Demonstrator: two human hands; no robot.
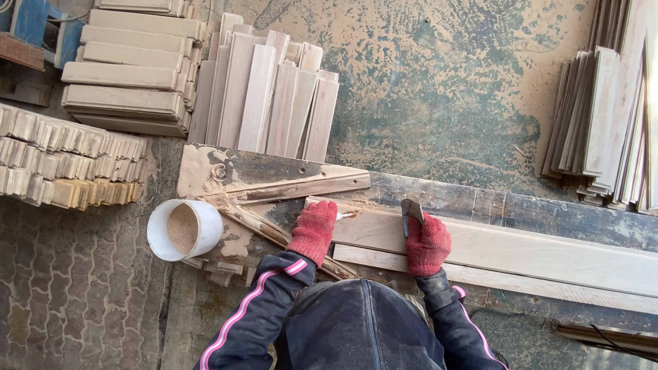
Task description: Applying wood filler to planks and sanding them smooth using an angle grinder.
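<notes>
The floor takes up most of the shot, worn and dusty with a greenish patch. Below that runs the long bench, dark and pretty beat up, smeared with tan filler on its left end. A pale wood plank lies lengthwise on the bench, with a thinner strip just beside its near edge. Stacks of light boards lean up past the bench, more boards stand off to the right, and a pile of small wood blocks sits at the left. A white bucket of sawdust-coloured stuff sits at the bench's left corner. The person wears red knit gloves and a dark jacket with pink stripes. The left hand rests at the plank's left end, fingers curled and pinching something small and whitish, can't tell what exactly. The right hand is closed around a metal scraper, blade down against the plank's top.
</notes>
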